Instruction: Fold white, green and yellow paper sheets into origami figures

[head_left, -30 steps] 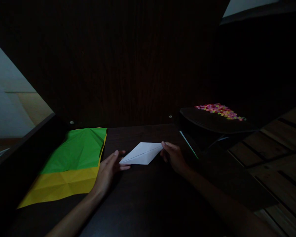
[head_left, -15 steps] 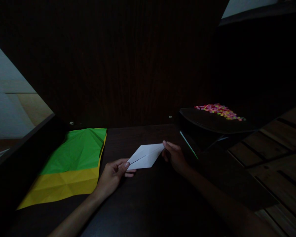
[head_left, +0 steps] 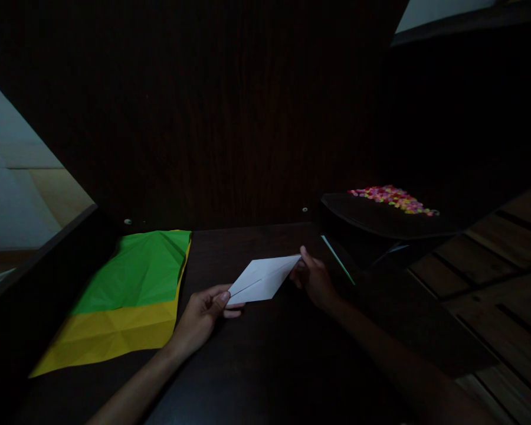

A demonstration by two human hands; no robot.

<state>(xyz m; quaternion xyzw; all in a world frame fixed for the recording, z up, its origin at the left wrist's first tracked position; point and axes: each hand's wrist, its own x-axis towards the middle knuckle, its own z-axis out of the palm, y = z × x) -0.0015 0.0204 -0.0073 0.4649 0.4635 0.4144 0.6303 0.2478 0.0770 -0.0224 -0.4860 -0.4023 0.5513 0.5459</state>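
Observation:
A white sheet of paper (head_left: 263, 280), folded into a long diamond with a seam along its middle, is held just over the dark tabletop. My left hand (head_left: 207, 310) pinches its near left point, thumb on top and fingers underneath. At the far right point is my right hand (head_left: 314, 277), its thumb raised at the tip and its other fingers curled behind the paper. Left of my left hand lie a creased green sheet (head_left: 133, 268) and a yellow sheet (head_left: 110, 333) partly beneath it.
A thin pale-green strip (head_left: 338, 260) lies right of my right hand. Many small pink, red and yellow pieces (head_left: 393, 199) rest on a dark raised surface (head_left: 371, 221) at the right. A dark wooden panel (head_left: 221, 118) rises behind the tabletop (head_left: 234, 366). Slatted wood (head_left: 495, 254) shows at far right.
My right thumb has lifted and shifted slightly right at the paper's tip. The slit along the paper's middle seam looks narrower. My left hand keeps its grip.

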